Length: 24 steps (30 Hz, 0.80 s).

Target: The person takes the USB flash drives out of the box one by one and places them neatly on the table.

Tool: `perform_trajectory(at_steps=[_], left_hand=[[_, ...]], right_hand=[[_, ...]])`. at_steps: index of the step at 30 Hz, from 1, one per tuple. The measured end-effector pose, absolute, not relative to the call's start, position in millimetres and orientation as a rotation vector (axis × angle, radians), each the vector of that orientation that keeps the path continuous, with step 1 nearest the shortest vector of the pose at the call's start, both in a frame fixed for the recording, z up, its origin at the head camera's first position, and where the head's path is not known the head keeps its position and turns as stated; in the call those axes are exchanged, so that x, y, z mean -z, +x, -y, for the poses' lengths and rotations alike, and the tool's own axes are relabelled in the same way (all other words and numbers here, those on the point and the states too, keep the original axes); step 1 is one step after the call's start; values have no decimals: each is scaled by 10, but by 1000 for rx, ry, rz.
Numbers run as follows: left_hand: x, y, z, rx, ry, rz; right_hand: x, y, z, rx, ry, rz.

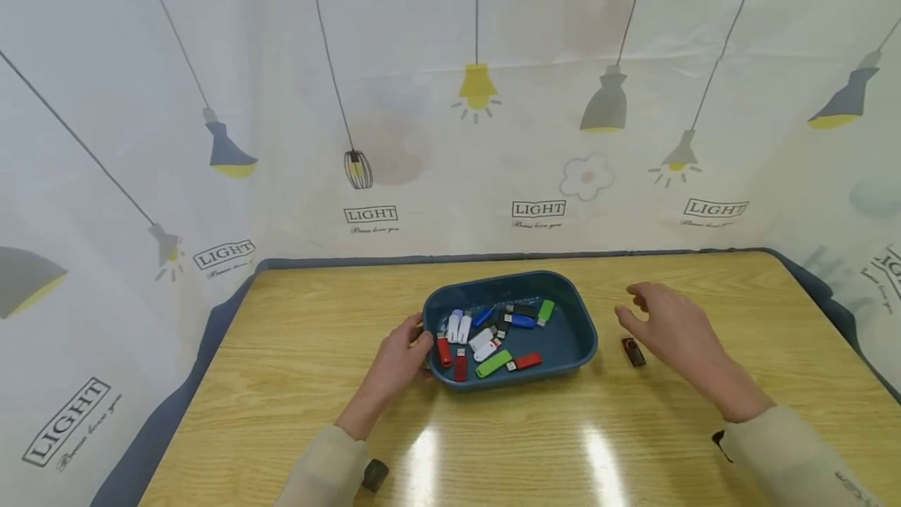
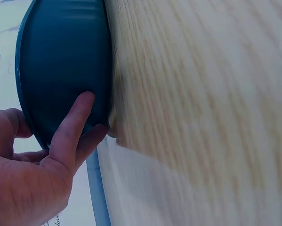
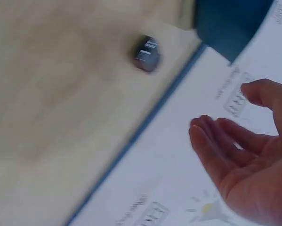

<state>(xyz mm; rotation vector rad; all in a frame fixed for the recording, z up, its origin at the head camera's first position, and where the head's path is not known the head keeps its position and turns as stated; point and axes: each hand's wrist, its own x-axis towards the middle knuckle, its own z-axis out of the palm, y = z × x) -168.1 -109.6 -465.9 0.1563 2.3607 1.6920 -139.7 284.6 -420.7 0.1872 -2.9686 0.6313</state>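
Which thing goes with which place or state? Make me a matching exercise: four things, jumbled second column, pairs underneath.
Things
1. dark blue tray
2. left hand
3. right hand
4. lone dark stick

Place or state
A. holds nothing, fingers loosely bent
B. lies on the table, outside the tray
C. contains many USB sticks
D. holds the tray's left end

Pairs: 1-C, 2-D, 3-A, 4-B

Blue tray (image 1: 563,344): rectangular, round-cornered, open-topped, standing upright on the bench (image 1: 281,382), its long side slightly oblique in the head view. USB sticks (image 1: 494,364): red, white, green, blue and black, several with bare metal connectors, lying at mixed angles inside, mostly toward the tray's left and centre. Dark stick (image 1: 633,351): black and red, lying alone on the bench, right of the tray.
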Motion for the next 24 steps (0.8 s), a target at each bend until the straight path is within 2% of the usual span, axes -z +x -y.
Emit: perform_trajectory(at_steps=[10,24], left_hand=[[4660,-1675,1124,-1645,211,-2352],[4673,-1682,1123,-1617,204,-2360]], right_hand=[[4019,-1615,-2335,-575,626,2877],[4277,-1960,-1796,-493,850,3015]])
